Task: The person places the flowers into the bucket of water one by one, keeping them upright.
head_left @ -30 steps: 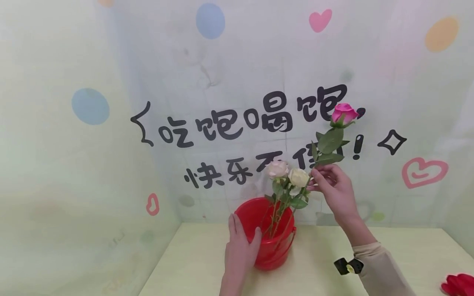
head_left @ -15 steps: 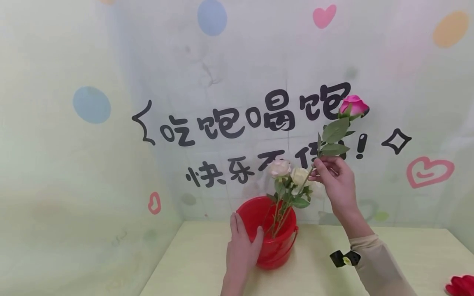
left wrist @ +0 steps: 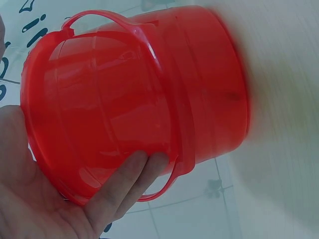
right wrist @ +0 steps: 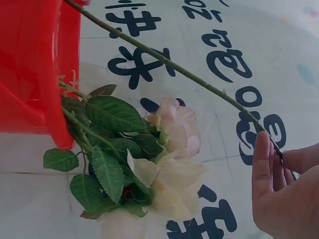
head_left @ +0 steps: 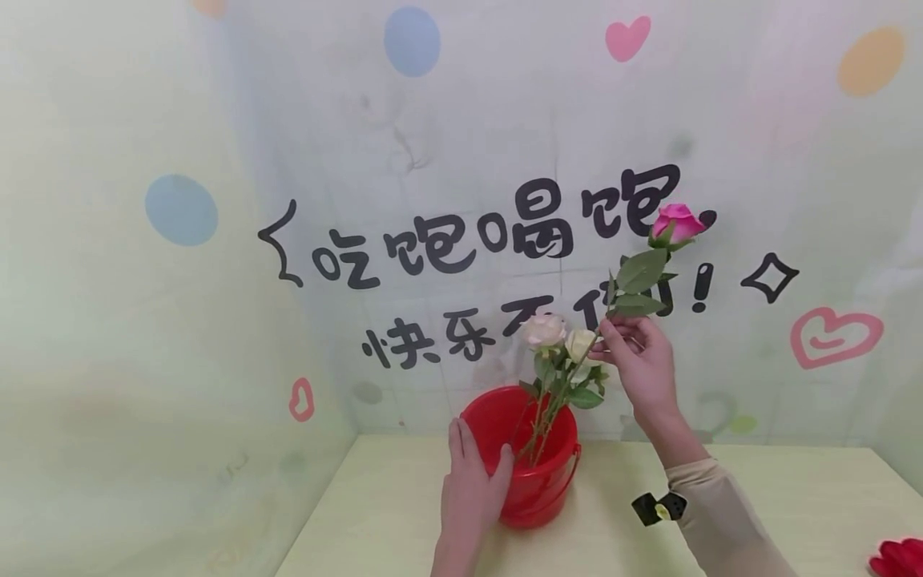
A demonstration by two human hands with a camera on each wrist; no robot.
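Note:
In the head view, my left hand [head_left: 472, 489] rests against the near left side of the red bucket [head_left: 537, 501], its thumb right at the rim. The left wrist view shows its fingers [left wrist: 124, 184] lying straight along the bucket's wall [left wrist: 114, 99]. My right hand [head_left: 642, 365] pinches the stem of a pink rose [head_left: 676, 224] between thumb and fingertips, below its leaves. That thin stem [right wrist: 199, 82] slants down to the bucket's mouth in the right wrist view. A pale pink rose [head_left: 544, 330] and a cream rose [head_left: 579, 344] stand in the bucket, leaning right.
A red flower [head_left: 896, 557] lies at the right front of the pale table [head_left: 721, 489]. Close behind the bucket stands a printed backdrop [head_left: 461, 120] with black lettering. A black device [head_left: 659, 508] sits at the right wrist.
My right hand rises a little with the pink rose, then comes down and left; the stem now passes across the cream rose toward the bucket's opening. My left hand keeps its place on the bucket.

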